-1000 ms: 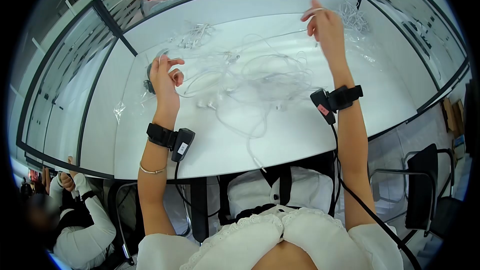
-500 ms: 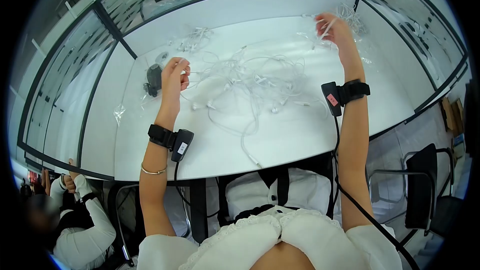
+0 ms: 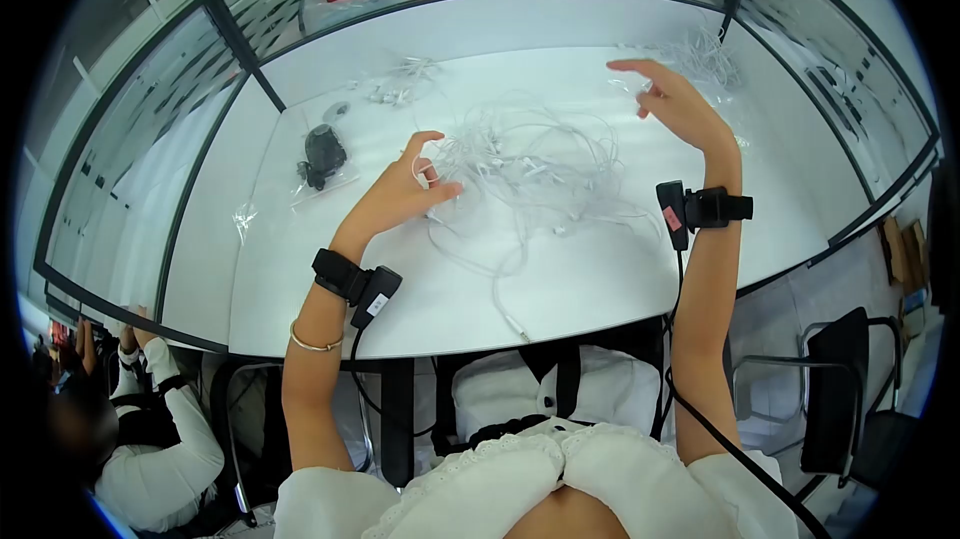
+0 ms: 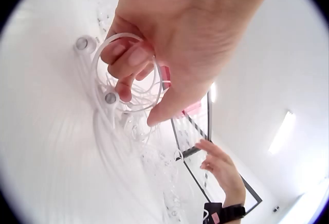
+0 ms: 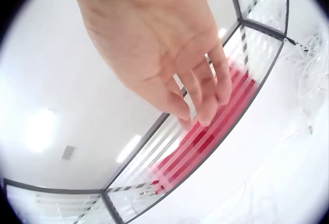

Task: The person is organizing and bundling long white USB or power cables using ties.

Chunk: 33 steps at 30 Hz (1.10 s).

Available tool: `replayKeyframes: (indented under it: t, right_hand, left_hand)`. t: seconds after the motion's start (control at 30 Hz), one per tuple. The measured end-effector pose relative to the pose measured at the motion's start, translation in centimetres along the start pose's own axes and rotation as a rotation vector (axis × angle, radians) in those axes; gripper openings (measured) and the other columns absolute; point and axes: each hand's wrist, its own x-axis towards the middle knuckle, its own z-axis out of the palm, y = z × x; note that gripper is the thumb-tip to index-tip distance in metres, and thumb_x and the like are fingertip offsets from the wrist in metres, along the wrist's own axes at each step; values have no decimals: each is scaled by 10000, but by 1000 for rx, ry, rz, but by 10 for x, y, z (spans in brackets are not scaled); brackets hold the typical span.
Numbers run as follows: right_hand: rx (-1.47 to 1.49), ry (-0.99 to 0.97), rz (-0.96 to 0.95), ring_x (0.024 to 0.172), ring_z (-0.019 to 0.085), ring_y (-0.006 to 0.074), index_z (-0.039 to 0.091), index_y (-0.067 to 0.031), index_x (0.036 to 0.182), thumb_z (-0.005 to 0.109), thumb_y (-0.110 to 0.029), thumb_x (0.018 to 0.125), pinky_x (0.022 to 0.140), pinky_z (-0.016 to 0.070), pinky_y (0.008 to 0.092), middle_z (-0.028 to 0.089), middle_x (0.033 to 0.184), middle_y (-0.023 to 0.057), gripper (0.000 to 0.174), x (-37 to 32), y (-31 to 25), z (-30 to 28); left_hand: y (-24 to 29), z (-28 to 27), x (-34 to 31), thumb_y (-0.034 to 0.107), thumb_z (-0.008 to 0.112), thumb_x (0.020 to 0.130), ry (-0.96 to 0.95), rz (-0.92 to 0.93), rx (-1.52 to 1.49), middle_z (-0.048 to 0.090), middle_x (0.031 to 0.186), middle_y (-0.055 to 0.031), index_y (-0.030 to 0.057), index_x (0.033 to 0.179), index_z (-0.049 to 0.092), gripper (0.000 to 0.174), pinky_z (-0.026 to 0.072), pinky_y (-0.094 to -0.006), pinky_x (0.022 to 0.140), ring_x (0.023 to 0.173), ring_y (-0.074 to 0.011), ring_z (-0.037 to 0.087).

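Observation:
My left hand [image 3: 405,189] is at the left side of a tangle of white earphone cables [image 3: 560,154] in the middle of the table. In the left wrist view, a loop of white earphone cable [image 4: 95,75] runs round its curled fingers, with the thumb held apart. Two round white earbuds [image 4: 110,98] show beside the fingers. My right hand [image 3: 680,109] hovers over the back right of the table, its fingers loosely bent and holding nothing. A cable end with a plug [image 3: 518,331] reaches toward the front edge.
A bundle of white cables [image 3: 712,57] lies in the back right corner, a smaller white heap [image 3: 405,81] at the back left. A dark object in clear plastic [image 3: 325,151] sits at the left. Low partitions [image 3: 500,19] enclose the table; another person [image 3: 160,449] sits at lower left.
My left hand has moved right, from beside the dark object to the cable tangle. The right hand has drawn back from the corner bundle, and the white strand at its fingers no longer shows.

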Motion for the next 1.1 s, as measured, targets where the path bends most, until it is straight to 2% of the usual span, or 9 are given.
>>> replayKeyframes:
  t: [0.17, 0.27, 0.37, 0.4, 0.57, 0.73, 0.83, 0.93, 1.1]
  right_hand:
    - [211, 55, -280, 724, 612, 196, 643, -110, 1014, 550, -178, 854, 678, 478, 308, 669, 930, 44, 197, 16, -47, 50]
    - [35, -156, -330, 940, 590, 260, 639, -114, 1007, 540, -159, 832, 799, 478, 363, 636, 991, 88, 206, 8, -72, 94]
    - [-35, -88, -517, 985, 570, 221, 615, -106, 1088, 561, -155, 843, 832, 464, 335, 601, 1137, 40, 256, 4, -57, 127]
    - [40, -143, -508, 995, 555, 268, 636, -118, 1004, 580, -111, 771, 828, 455, 351, 592, 1069, 88, 240, 2, -54, 127]
    - [-119, -260, -425, 932, 552, 255, 632, -108, 915, 607, -101, 736, 789, 448, 364, 575, 909, 71, 180, 3, -53, 112]
    - [-138, 46, -563, 896, 564, 237, 612, -92, 857, 645, -113, 739, 783, 445, 355, 595, 856, 68, 125, 2, -54, 106]
    - [-85, 76, -519, 828, 591, 234, 611, -85, 857, 640, -136, 767, 747, 457, 354, 620, 835, 72, 108, 7, -52, 107]
    - [-47, -47, -198, 769, 611, 241, 610, -80, 867, 614, -132, 789, 703, 471, 360, 638, 836, 74, 94, 2, -63, 96]
    - [-66, 75, -263, 770, 612, 247, 608, -81, 891, 584, -118, 803, 696, 476, 360, 631, 873, 80, 98, 2, -51, 98]
  left_hand:
    - [-8, 5, 5, 173, 682, 797, -39, 84, 88, 454, 708, 12, 44, 1175, 559, 418, 391, -229, 600, 636, -70, 421]
    - [-4, 4, 7, 150, 686, 788, -88, 47, 85, 506, 802, -8, 10, 1115, 577, 372, 395, -218, 610, 674, -68, 428]
    - [-18, 7, 8, 114, 697, 750, -6, 157, 2, 544, 872, -17, 27, 1063, 597, 339, 419, -231, 681, 732, -98, 481]
    - [-14, 6, 8, 101, 698, 737, 44, 227, 97, 553, 887, -19, 32, 1040, 601, 325, 420, -240, 717, 766, -115, 499]
    - [-2, 4, 6, 48, 692, 692, 280, 404, 401, 567, 912, -35, 53, 942, 608, 264, 399, -287, 871, 927, -189, 541]
    - [7, 2, 7, 66, 648, 774, 177, 284, 69, 610, 886, -40, 26, 925, 594, 165, 432, -285, 832, 883, -139, 577]
    - [12, 2, 7, 106, 639, 824, 158, 252, -88, 635, 815, -49, -5, 899, 586, 144, 464, -275, 774, 794, -122, 606]
    - [17, 3, 6, 144, 640, 849, 140, 229, -287, 632, 776, -59, -14, 859, 595, 164, 479, -263, 724, 707, -128, 617]
    - [19, 1, 4, 141, 627, 862, 98, 190, -394, 637, 785, -63, -23, 889, 609, 167, 486, -260, 719, 711, -132, 619]
